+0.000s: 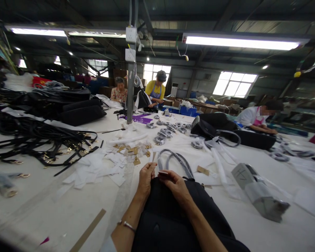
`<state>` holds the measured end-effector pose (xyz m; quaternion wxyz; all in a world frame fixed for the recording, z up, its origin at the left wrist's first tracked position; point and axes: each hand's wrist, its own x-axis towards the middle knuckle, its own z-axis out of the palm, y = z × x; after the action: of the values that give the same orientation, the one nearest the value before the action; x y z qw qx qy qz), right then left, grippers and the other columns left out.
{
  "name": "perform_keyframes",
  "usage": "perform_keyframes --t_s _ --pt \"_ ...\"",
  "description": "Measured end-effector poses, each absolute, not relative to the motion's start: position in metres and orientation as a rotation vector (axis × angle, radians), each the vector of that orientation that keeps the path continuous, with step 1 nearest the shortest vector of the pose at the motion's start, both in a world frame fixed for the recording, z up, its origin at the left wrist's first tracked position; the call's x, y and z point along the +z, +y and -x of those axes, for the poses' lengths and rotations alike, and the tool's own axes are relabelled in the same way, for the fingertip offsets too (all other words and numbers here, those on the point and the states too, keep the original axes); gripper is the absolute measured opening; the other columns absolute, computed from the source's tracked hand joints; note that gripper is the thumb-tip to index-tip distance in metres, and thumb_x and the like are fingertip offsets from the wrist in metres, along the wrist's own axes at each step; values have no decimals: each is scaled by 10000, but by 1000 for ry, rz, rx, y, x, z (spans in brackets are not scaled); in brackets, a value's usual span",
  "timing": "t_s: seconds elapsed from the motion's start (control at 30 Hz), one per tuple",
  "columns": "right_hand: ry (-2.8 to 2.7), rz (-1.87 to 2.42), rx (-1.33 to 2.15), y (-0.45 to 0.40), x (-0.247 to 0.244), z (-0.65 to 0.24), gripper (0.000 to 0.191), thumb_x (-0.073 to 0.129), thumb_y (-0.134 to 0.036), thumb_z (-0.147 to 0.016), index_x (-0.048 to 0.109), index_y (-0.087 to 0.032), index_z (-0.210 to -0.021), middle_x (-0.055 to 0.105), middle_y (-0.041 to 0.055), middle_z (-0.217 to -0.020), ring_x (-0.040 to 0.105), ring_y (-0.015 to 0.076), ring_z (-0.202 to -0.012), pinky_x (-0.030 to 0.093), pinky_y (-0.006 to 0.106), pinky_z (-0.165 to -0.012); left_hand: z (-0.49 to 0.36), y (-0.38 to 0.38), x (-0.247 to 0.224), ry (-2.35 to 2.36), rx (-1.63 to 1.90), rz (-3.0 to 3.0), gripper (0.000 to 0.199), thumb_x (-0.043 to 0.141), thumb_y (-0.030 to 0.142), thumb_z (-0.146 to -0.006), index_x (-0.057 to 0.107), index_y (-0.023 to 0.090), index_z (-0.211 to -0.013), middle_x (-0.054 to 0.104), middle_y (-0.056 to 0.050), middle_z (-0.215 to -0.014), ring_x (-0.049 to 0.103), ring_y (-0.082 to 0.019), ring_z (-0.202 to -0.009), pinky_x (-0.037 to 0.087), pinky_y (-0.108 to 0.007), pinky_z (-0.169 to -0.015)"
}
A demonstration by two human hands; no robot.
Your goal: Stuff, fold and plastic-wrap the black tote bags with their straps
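Note:
A black bag (173, 217) lies on the table in front of me, its grey-wrapped handles (177, 159) looping up at the far end. Over the bag's top edge, my right hand (177, 185) pinches a small brown tag (163, 173) between thumb and fingers. Just to its left, my left hand (146, 176) is closed in a pinch, close to the tag and beside the bag. What its fingertips hold, if anything, is too small to make out.
Paper scraps (94, 166) and brown tags (133, 152) lie left of the bag. Black straps (55, 140) with gold clips spread farther left. A tape dispenser (259, 192) stands right. Coiled grey-wrapped handles (165, 133), a post (130, 87) and several co-workers are beyond.

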<state>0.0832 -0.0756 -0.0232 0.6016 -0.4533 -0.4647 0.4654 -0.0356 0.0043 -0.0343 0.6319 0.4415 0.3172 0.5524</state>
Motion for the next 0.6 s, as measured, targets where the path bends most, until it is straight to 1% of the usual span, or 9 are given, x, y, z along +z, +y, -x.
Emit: perform_keyframes --t_s 0.07,0.13,0.2,0.23,0.3,0.37,0.43,0.5,0.6 --pt "-1041 1099 1050 -72 -27 -84 394 769 -469 -676 707 -187 -944 726 63 -914 688 238 -874 540 378 -831 36 1 -30 721 1218 -1048 384 706 470 -674 655 127 -839 379 96 -478 298 -45 -431 216 -185 -439" --pt "-1018 1129 1042 -69 -30 -86 426 728 -534 -699 697 -166 -911 708 59 -827 679 195 -690 562 316 -632 36 -2 -27 710 1170 -1084 389 715 458 -674 673 125 -869 404 87 -504 300 -39 -433 200 -182 -430" --pt "-1034 1166 1032 -67 -31 -87 444 702 -563 -704 680 -151 -868 664 27 -690 610 139 -527 509 246 -476 37 -4 -24 699 1155 -1112 398 712 455 -679 690 129 -906 444 75 -539 304 -34 -434 199 -180 -426" --pt "-1055 1200 1020 -66 -31 -87 439 690 -565 -709 671 -146 -840 626 3 -614 565 116 -472 477 221 -433 37 -4 -23 701 1161 -1128 399 705 456 -686 697 132 -920 473 66 -563 307 -32 -435 206 -180 -427" --pt "-1105 1287 982 -66 -29 -85 410 670 -550 -720 654 -146 -788 563 -31 -535 500 90 -417 430 192 -386 38 -5 -22 738 1186 -1184 379 677 461 -710 708 140 -910 550 37 -636 323 -35 -439 231 -186 -427" --pt "-1150 1382 920 -65 -26 -81 373 648 -525 -734 641 -152 -745 546 -41 -532 476 83 -402 398 182 -359 39 -6 -21 777 1227 -1307 330 638 447 -745 714 149 -864 623 -8 -751 415 -62 -489 297 -196 -445" --pt "-1181 1464 859 -65 -24 -77 348 626 -502 -745 626 -157 -696 541 -41 -528 472 86 -393 379 183 -346 39 -9 -20 788 1308 -1492 264 606 404 -780 712 164 -810 651 -44 -864 546 -118 -641 400 -212 -527" --pt "-1170 1515 838 -63 -24 -76 324 601 -477 -752 618 -163 -675 533 -41 -498 475 96 -384 371 192 -347 40 -13 -20 780 1365 -1714 205 582 342 -809 713 185 -794 649 -58 -962 600 -154 -802 466 -231 -646" --pt "-1117 1531 848 -62 -28 -80 247 577 -406 -735 610 -167 -680 546 -35 -485 493 114 -401 380 208 -375 41 -21 -18 762 1275 -2057 177 552 263 -841 726 234 -845 639 -39 -1075 624 -144 -855 494 -247 -763"
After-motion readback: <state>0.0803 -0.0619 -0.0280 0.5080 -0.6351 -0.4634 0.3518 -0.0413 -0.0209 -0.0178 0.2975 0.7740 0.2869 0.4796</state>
